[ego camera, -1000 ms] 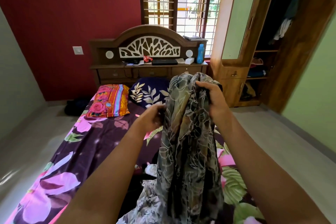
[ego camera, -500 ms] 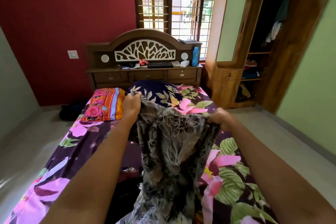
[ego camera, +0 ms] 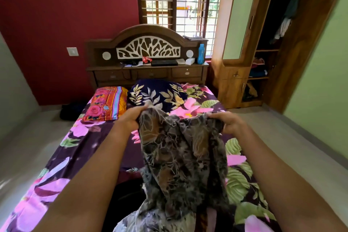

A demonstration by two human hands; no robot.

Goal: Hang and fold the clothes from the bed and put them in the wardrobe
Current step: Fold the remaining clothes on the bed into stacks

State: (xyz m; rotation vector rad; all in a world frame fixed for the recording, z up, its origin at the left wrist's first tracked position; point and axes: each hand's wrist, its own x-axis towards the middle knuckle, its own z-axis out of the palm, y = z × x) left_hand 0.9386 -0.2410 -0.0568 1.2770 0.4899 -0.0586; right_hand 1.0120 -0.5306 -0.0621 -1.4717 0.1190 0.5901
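A dark grey and brown floral-print garment (ego camera: 180, 158) hangs in front of me above the bed (ego camera: 88, 147). My left hand (ego camera: 131, 117) grips its upper left edge. My right hand (ego camera: 228, 121) grips its upper right edge, so the top of the cloth is stretched between them. The lower part drapes down onto more patterned clothing (ego camera: 150, 222) heaped at the bed's near end. The wooden wardrobe (ego camera: 282, 43) stands open at the back right, with clothes hanging inside and folded ones on its shelves.
Two pillows, an orange floral pillow (ego camera: 105, 103) and a navy leaf-print pillow (ego camera: 158, 94), lie at the head of the bed. The headboard shelf (ego camera: 146, 66) carries a blue bottle (ego camera: 201, 53) and small items. Bare floor runs along both sides of the bed; a dark bag (ego camera: 72, 110) sits left.
Both hands have lowered the garment from chest height toward the bed and pulled apart, spreading its top edge wider. The view has tilted slightly down.
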